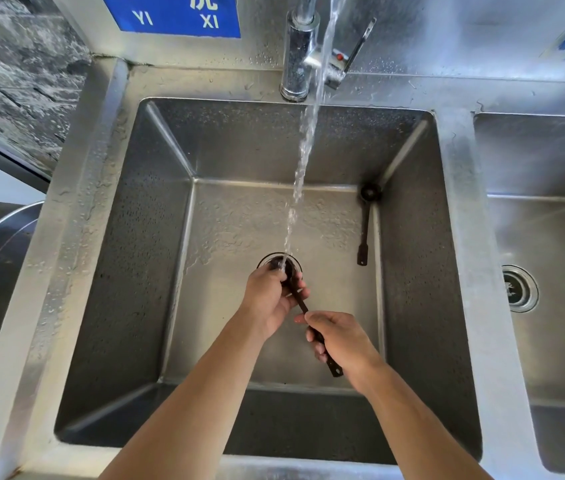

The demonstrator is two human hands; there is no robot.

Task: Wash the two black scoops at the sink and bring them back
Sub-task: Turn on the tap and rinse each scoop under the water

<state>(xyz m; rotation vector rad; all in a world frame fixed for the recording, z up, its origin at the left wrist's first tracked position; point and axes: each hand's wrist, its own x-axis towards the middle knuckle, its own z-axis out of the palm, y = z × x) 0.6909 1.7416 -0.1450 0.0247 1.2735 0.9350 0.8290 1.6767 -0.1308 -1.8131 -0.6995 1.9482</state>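
Both hands [274, 292] grip one scoop [303, 308] under water.

Held scoop [303, 308]: bowl hidden inside left hand [272, 297], mid-handle covered by right hand [338, 341]; drain [279, 263] mostly behind that hand; tap [300, 53] spout cut by top edge; blue sign [177, 13] cropped; second basin [551, 237] cut off at right.

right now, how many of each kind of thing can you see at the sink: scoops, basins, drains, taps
black scoops: 2, one held by both hands, one lying in the basin's far right corner
basins: 2
drains: 2
taps: 1
total: 7
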